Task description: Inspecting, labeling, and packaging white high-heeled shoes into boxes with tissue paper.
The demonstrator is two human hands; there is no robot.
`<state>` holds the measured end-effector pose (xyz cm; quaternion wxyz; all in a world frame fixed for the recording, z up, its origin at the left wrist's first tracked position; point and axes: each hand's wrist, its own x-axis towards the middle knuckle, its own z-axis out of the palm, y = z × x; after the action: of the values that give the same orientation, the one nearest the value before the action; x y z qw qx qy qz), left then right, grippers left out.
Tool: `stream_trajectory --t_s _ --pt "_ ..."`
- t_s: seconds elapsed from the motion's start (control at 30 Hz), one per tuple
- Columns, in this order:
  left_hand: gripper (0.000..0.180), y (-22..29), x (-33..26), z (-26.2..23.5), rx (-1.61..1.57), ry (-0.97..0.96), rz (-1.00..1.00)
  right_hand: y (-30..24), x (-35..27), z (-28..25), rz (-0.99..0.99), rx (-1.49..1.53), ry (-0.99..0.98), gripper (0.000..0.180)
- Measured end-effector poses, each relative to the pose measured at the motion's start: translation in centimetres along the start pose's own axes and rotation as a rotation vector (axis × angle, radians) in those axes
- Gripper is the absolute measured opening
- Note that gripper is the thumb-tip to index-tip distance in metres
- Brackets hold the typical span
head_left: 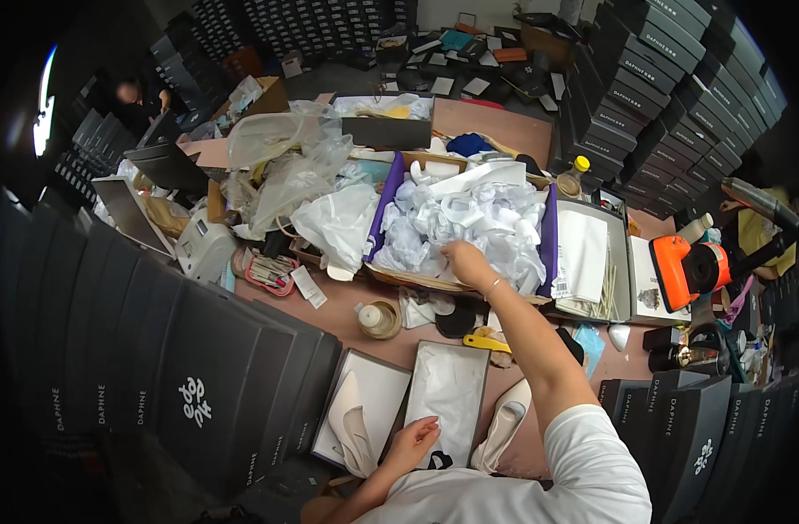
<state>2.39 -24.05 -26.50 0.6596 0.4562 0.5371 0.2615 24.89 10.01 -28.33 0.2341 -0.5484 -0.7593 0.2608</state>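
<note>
My right hand reaches into a purple-sided box heaped with crumpled white tissue paper. Its fingers are bent together on a piece of that paper, and the fingertips are partly hidden. Close to my body, my left hand holds nothing, its fingers loosely curled and apart, over the lower part of an open shoe box lined with white paper. One pale shoe rests in the grey box lid to the left. Another pale shoe lies right of the lined box.
Dark shoe boxes are stacked at left and right. A yellow-handled tool, a round container and a black disc lie mid-table. An orange device stands at right. Another person is at far left.
</note>
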Motion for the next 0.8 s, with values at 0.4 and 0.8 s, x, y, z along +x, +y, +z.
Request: stream_trajectory --t_s 0.4,0.8 --pt "0.031 -2.1 3.0 -1.1 -0.038 -0.002 -0.09 2.6 -2.0 -0.7 -0.136 -0.386 -0.385 0.052" --pt "0.032 -0.8 3.7 -1.0 0.03 0.006 -0.097 -0.6 -3.3 -6.9 -0.01 -0.361 -0.346 0.028"
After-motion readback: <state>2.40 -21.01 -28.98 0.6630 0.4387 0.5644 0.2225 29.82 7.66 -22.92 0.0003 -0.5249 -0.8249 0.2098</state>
